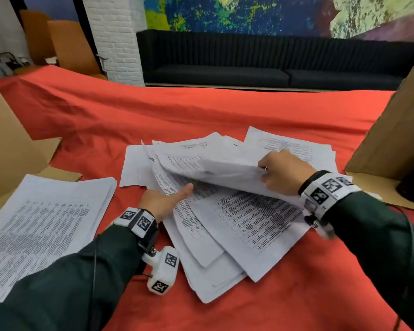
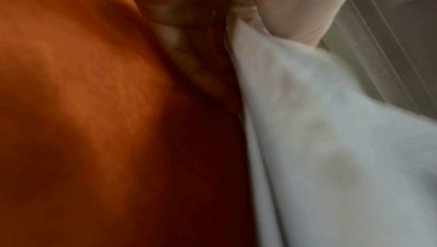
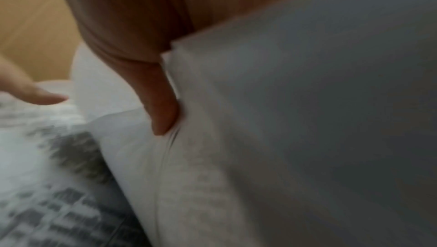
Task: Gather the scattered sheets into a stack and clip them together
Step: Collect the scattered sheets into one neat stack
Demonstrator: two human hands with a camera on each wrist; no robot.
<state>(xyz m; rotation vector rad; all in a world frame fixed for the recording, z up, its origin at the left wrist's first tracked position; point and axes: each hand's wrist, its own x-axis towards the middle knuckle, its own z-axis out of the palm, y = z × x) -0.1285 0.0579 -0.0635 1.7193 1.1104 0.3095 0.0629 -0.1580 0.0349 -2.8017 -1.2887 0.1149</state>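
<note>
Sheets [image 1: 237, 211]: right hand [image 1: 282, 172] grips lifted bundle; left hand [image 1: 164, 201] flat, thumb out, under edge.

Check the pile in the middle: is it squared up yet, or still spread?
Still spread. The loose sheets fan out at different angles on the red cloth, while the right hand lifts a bundle off them.

A red cloth [image 1: 201, 115] covers the table. Scattered printed sheets [image 1: 249, 225] lie fanned on it under and around both sets of fingers. A squared stack of sheets [image 1: 46, 223] rests left of the left fingers, brown cardboard [image 1: 380, 149] right of the right fingers.
</note>
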